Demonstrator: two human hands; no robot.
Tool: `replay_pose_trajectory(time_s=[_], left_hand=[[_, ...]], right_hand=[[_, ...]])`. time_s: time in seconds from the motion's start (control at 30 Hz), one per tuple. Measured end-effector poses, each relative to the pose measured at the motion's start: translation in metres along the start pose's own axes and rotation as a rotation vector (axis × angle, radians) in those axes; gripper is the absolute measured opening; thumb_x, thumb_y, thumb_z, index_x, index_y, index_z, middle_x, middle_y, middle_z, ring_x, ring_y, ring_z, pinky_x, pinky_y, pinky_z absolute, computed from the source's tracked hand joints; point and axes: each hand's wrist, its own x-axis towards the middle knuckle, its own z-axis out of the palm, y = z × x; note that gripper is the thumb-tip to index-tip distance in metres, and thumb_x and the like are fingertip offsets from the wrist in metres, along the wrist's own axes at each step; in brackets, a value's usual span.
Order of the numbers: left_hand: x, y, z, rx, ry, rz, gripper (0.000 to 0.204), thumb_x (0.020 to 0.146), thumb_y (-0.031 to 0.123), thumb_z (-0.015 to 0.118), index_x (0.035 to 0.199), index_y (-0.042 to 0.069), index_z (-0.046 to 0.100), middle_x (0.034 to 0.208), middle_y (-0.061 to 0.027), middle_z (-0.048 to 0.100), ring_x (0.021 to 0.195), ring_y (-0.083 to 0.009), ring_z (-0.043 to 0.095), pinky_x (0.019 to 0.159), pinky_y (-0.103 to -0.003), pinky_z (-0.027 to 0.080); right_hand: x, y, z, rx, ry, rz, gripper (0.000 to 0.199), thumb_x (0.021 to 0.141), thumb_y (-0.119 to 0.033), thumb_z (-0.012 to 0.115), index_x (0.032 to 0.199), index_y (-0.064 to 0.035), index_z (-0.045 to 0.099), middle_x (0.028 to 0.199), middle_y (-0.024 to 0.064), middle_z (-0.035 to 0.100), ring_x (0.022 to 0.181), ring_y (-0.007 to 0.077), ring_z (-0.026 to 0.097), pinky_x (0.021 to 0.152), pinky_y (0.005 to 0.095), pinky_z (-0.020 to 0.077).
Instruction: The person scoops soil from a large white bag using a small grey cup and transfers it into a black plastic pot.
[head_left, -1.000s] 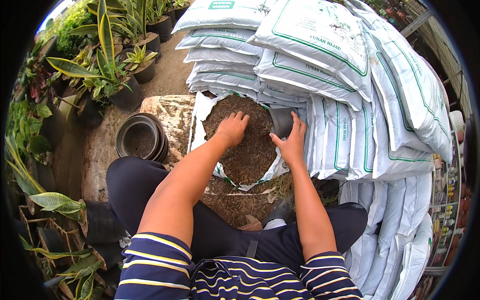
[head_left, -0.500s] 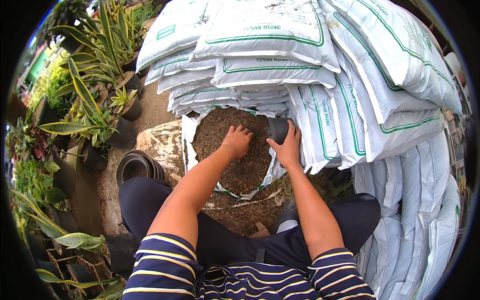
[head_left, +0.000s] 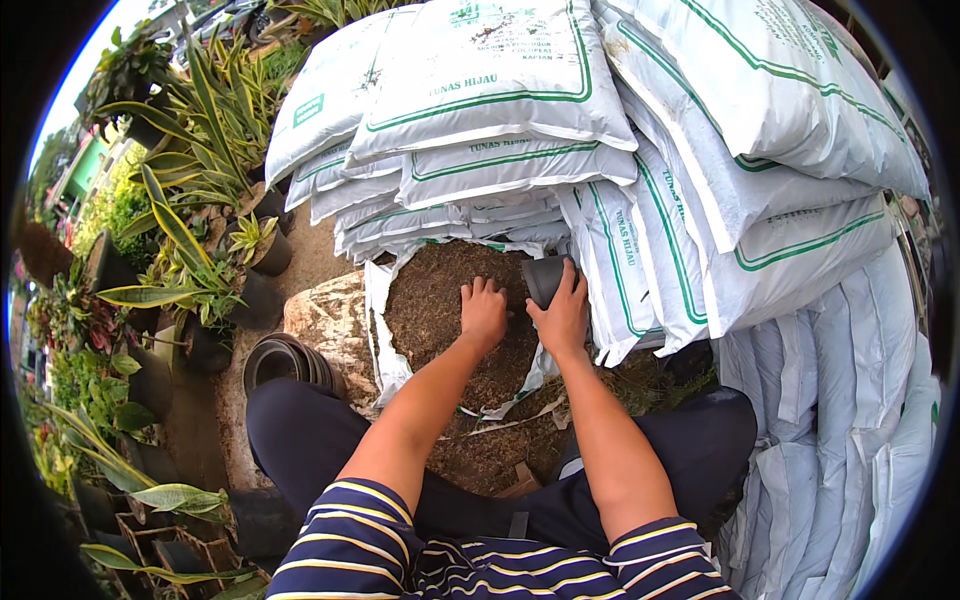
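Black plastic pot [head_left: 548, 278] gripped in my right hand [head_left: 563, 318], tipped on its side at the right edge of the open soil bag [head_left: 385, 330]. My left hand [head_left: 484, 312] lies flat on the soil [head_left: 440, 300], fingers spread, holding nothing. Stacked white sacks [head_left: 620, 150] crowd in behind and to the right. A stack of empty pots [head_left: 285, 360] sits to my left, with plants [head_left: 190, 240] beyond. The pot's base is hidden under my fingers. Soil dark brown, fibrous.
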Motion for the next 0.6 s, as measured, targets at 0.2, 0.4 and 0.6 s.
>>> replay_pose_trajectory(time_s=[0.2, 0.4, 0.6], left_hand=[[-0.023, -0.047, -0.058, 0.042, -0.052, 0.021, 0.065, 0.079, 0.036, 0.087, 0.135, 0.019, 0.060, 0.131, -0.0119, 0.056, 0.129, -0.0327, 0.048, 0.105, -0.049, 0.038], [-0.064, -0.100, -0.073, -0.123, -0.086, -0.162, 0.067, 0.081, 0.034, 0.086, 0.140, 0.018, 0.058, 0.139, -0.0139, 0.053, 0.135, -0.0339, 0.044, 0.109, -0.050, 0.037], [-0.094, -0.140, -0.024, -0.202, -0.196, -0.502, 0.063, 0.090, 0.038, 0.077, 0.139, 0.009, 0.051, 0.138, -0.0198, 0.054, 0.132, -0.0412, 0.053, 0.108, -0.058, 0.044]], right_hand=[[0.024, 0.010, 0.032, 0.078, 0.077, -0.011, 0.097, 0.081, -0.027, 0.088, 0.158, -0.0104, 0.032, 0.152, 0.0325, 0.036, 0.139, 0.0530, 0.041, 0.115, 0.0563, 0.0400], [0.030, 0.017, 0.064, 0.061, -0.117, 0.050, 0.098, 0.075, -0.024, 0.088, 0.158, -0.0152, 0.037, 0.148, 0.0300, 0.038, 0.135, 0.0505, 0.045, 0.112, 0.0540, 0.0439], [0.014, -0.035, 0.057, -0.186, -0.240, -0.233, 0.105, 0.069, -0.021, 0.093, 0.159, -0.0193, 0.038, 0.147, 0.0218, 0.038, 0.132, 0.0452, 0.047, 0.110, 0.0523, 0.0470]])
